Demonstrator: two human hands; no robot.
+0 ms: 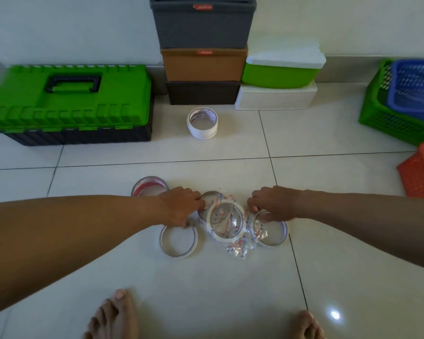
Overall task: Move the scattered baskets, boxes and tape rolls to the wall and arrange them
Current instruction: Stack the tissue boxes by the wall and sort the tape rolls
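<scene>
1. The room is evenly and softly lit; the pale tiled floor (230, 277) reads bright, with only faint shadows.
2. A small white glare spot (335, 314) shines on the tile near the bottom right.
3. The green toolbox (69, 101) and the blue basket (416, 86) look smeared by motion blur.
4. Grout lines bow outward toward the edges, wide-angle distortion.

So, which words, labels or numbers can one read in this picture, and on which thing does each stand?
None can be read.
Red label on grey box: too blurred.
Red label on brown box: too blurred.
Red print inside white tape roll: too small.
Red print on wrapped tape roll: illegible.
</scene>
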